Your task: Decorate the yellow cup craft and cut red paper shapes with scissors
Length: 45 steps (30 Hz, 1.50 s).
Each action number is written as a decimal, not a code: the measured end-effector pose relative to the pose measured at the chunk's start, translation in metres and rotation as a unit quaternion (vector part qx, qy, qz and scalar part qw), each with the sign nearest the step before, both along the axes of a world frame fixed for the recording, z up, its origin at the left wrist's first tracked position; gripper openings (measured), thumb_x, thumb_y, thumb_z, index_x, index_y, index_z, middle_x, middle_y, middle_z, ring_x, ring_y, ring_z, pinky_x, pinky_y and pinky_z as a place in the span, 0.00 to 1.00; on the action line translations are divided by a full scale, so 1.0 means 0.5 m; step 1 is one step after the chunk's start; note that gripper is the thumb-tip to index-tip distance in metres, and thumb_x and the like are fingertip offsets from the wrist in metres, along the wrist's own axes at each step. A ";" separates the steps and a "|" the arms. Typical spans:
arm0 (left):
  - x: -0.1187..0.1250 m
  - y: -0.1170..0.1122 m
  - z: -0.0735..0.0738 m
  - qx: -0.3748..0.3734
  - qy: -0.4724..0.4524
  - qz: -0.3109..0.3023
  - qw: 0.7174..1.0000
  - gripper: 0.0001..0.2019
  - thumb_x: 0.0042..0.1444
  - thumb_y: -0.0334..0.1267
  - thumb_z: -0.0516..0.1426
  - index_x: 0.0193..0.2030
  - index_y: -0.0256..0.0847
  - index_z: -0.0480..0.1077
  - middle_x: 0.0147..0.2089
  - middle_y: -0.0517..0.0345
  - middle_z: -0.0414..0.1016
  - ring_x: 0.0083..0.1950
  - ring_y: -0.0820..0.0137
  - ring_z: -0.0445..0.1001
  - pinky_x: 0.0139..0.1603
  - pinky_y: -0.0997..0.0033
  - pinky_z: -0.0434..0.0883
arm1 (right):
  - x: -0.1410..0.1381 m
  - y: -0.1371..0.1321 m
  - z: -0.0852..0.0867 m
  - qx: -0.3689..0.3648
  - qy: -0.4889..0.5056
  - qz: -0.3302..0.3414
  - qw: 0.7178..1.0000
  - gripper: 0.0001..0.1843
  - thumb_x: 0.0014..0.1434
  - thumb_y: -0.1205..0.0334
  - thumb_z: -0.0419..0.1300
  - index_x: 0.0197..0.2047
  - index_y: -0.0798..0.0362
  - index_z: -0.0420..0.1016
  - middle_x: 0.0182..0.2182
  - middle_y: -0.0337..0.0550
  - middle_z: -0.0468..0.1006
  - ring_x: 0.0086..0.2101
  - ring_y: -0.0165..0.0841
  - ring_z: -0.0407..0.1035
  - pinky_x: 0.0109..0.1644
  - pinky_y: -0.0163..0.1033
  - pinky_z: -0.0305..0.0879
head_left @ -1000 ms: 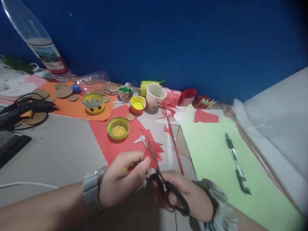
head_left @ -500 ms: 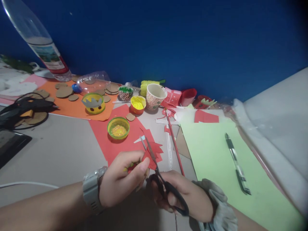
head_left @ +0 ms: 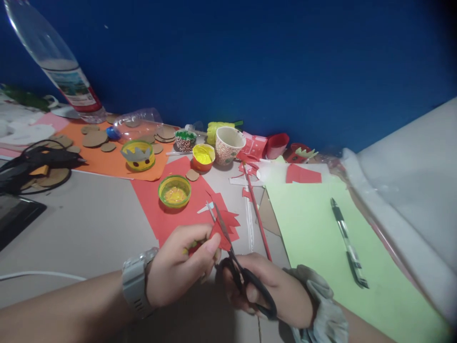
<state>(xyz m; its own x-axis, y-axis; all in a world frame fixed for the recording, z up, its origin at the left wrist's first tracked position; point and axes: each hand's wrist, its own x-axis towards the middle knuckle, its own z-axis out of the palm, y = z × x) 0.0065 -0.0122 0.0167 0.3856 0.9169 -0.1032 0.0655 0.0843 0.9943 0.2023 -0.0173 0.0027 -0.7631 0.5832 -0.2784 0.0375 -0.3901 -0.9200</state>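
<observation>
Between the thumb and fingers of my left hand (head_left: 187, 267) is a small piece of red paper (head_left: 224, 240). My right hand (head_left: 267, 286) grips black-handled scissors (head_left: 228, 240) by the loops. Their blades are slightly parted and lie against the red paper, pointing away from me. Just beyond the hands, a larger red sheet (head_left: 146, 197) carries a jagged red cutout (head_left: 229, 219) and a small yellow-green bowl (head_left: 174, 191). Part of what my left palm encloses is hidden; some green and yellow shows between the fingers.
A white patterned cup (head_left: 230, 145), a yellow paint cup (head_left: 203, 157) and a green paint cup (head_left: 184, 140) stand at the back. To the right, a pen (head_left: 348, 243) lies on green paper (head_left: 307, 224), beside a red brush (head_left: 259, 214). A tall bottle (head_left: 67, 78) stands back left.
The whole view has shifted very slightly. Both hands, the scissors and the red paper keep almost the same position.
</observation>
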 end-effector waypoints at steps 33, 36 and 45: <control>0.000 0.004 0.003 0.008 0.016 -0.014 1.000 0.19 0.65 0.43 0.48 0.22 0.40 0.61 0.16 0.70 0.55 0.17 0.80 0.53 0.18 0.79 0.53 | -0.002 0.004 0.000 0.001 0.020 -0.010 1.000 0.30 0.54 0.34 0.60 0.29 0.57 0.66 0.18 0.34 0.64 0.17 0.21 0.55 0.19 0.28 0.51; -0.001 0.002 0.001 0.009 0.005 -0.008 1.000 0.20 0.65 0.44 0.48 0.22 0.40 0.59 0.17 0.69 0.56 0.18 0.79 0.53 0.18 0.79 0.53 | -0.001 0.004 0.000 0.004 0.006 -0.006 1.000 0.31 0.54 0.33 0.60 0.29 0.57 0.66 0.18 0.34 0.64 0.17 0.21 0.55 0.19 0.28 0.51; -0.004 -0.002 -0.013 -0.001 -0.033 0.006 0.999 0.24 0.67 0.50 0.45 0.22 0.40 0.58 0.17 0.68 0.56 0.19 0.79 0.54 0.19 0.78 0.54 | 0.004 0.010 0.001 0.025 -0.022 0.037 0.999 0.33 0.53 0.30 0.57 0.30 0.57 0.66 0.20 0.35 0.65 0.19 0.22 0.57 0.21 0.28 0.54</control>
